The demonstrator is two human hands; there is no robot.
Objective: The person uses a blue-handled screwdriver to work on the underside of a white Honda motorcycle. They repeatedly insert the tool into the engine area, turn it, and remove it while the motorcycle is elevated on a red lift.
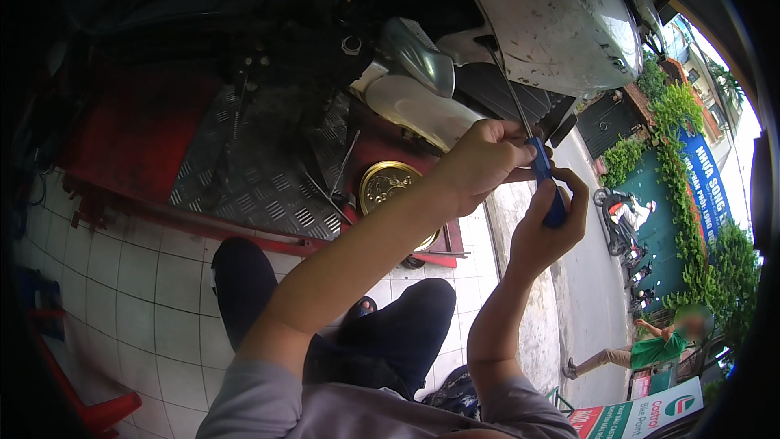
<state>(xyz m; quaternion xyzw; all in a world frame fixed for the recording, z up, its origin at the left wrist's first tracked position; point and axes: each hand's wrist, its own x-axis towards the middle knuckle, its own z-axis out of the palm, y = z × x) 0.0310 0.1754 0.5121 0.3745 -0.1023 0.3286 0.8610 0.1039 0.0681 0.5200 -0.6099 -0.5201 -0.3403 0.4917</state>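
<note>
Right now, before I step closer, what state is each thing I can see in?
Curved white bodywork panel: scuffed and marked.
Blue-handled screwdriver with a slim metal shaft: held, shaft reaching the panel's edge.
Bare left hand: pinching the screwdriver near its shaft.
Bare right hand: grip curled around the blue handle.
Round gold-coloured metal dish: partly hidden by the left forearm.
Dark motorbikes across the road: apparently parked.
</note>
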